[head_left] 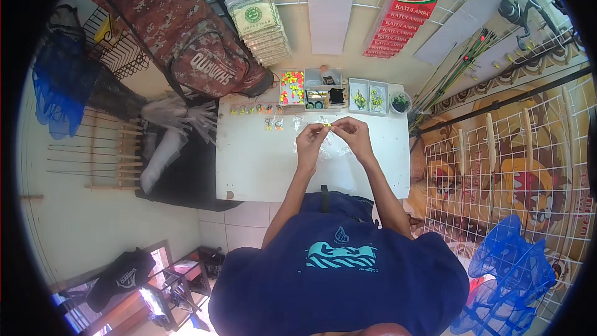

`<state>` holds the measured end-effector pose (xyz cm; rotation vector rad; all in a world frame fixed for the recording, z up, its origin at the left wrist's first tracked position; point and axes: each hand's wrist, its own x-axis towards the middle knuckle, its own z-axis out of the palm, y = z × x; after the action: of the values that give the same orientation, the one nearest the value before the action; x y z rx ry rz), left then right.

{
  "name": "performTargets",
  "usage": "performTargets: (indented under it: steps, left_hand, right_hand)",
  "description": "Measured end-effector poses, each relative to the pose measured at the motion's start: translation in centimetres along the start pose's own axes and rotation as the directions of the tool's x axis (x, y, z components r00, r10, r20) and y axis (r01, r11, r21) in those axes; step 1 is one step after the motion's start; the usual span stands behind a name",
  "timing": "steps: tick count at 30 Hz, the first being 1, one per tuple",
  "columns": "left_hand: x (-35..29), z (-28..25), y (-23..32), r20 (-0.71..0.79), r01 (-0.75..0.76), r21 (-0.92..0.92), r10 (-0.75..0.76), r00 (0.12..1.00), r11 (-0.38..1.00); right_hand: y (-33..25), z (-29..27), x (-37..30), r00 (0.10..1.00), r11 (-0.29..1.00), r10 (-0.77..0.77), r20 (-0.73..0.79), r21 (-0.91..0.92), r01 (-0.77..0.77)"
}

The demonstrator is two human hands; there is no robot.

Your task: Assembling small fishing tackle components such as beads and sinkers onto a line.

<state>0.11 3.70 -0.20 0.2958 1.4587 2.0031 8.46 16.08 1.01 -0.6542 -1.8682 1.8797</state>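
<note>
Fingers (321, 129) of left hand (309, 144) and right hand (356, 138) pinch a tiny yellow piece (329, 125) above the white table (261, 168).

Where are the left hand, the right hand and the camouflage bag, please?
Left hand (310, 141), head view: on the hand's middle.
Right hand (354, 136), head view: on the hand's middle.
Camouflage bag (174, 30), head view: on its long middle.

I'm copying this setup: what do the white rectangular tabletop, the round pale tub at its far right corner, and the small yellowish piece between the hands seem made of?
White rectangular tabletop: likely painted or laminated board, with a smooth surface.
Round pale tub: probably thin plastic, from its seemingly translucent wall.
Small yellowish piece: bright, perhaps plastic or painted; too small to tell.
</note>
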Motion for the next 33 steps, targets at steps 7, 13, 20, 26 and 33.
performTargets:
  steps: [7, 13, 20, 26, 33]
  left_hand:
    - [-0.5, -0.1, -0.3, 0.010, -0.027, 0.046, 0.026, 1.000, 0.999]
    - [-0.8, 0.4, 0.0, 0.032, -0.035, 0.046, 0.033, 0.999, 0.998]
    - [-1.3, 1.2, 0.4, 0.048, -0.028, 0.003, 0.027, 0.998, 1.000]
    - [-1.2, 1.3, -0.2, 0.019, -0.045, -0.017, 0.045, 0.999, 0.999]
    - [-1.4, 1.2, -0.3, -0.034, -0.039, -0.070, 0.037, 0.999, 0.997]
  right_hand:
    - [0.2, 0.5, -1.3, 0.998, 0.998, -0.034, -0.047, -0.048, 0.032]
    - [-0.6, 0.3, -2.0, 0.999, 1.000, -0.002, -0.033, 0.006, 0.002]
    - [-0.4, 0.6, -2.9, 0.996, 0.992, 0.082, -0.045, 0.096, -0.077]
    - [0.1, 0.3, -3.6, 0.990, 0.991, 0.107, -0.093, 0.090, -0.098]
    - [0.8, -1.8, -5.3, 0.990, 0.995, 0.099, -0.102, -0.006, -0.100]
